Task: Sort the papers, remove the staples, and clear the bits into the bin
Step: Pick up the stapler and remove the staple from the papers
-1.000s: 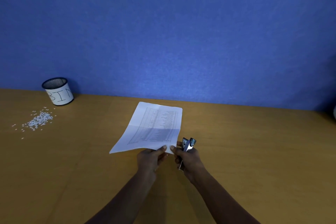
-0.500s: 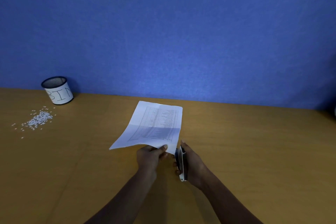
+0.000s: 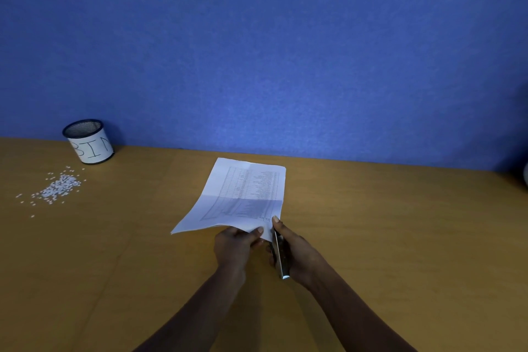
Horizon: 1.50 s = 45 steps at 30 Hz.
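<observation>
Blue wall (image 3: 257, 51) behind. Wooden table (image 3: 400, 237) across the view. Printed papers (image 3: 245, 188) at table centre, far end lying flat, near edge lifted. Left hand (image 3: 233, 248) pinches the near edge, thumb on top. Right hand (image 3: 300, 254) just beside it, fingers (image 3: 278, 224) curled round a metal staple remover (image 3: 281, 254), whose tip is at the papers' near right corner. Mesh bin (image 3: 91, 143) labelled BIN stands upright far left, by the wall. White paper bits (image 3: 58, 188) scattered on the table just in front of the bin.

Head-worn camera looks forward-down, close over the desk (image 3: 385, 237).
</observation>
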Tool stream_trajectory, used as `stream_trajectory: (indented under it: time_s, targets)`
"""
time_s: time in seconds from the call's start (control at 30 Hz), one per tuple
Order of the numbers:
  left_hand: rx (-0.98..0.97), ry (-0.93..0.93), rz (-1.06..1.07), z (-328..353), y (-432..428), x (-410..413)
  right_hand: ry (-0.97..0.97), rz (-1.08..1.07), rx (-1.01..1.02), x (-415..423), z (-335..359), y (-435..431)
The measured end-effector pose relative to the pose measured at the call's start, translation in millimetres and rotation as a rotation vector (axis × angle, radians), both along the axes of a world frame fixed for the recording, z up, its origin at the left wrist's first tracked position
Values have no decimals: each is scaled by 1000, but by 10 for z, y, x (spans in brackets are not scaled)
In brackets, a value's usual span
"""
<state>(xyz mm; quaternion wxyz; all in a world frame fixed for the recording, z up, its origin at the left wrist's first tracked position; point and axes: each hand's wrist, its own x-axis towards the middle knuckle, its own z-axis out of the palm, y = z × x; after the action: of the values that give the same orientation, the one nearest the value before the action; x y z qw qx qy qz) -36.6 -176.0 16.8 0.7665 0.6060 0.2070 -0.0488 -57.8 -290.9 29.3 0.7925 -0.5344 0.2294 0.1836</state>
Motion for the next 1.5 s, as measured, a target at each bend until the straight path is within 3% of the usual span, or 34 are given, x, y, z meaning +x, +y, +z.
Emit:
stream_trajectory:
  time_s: [0.63,1.0,1.5]
  targets:
    - [-41,-13,-31,14,51,-38,35,-10,80,27,-2,54]
    - [178,-31,-82,-51,41,-7,45,-16,24,86,-75,55]
    - [134,-7,-110,-74,74,11,33,0,116,114,-154,35]
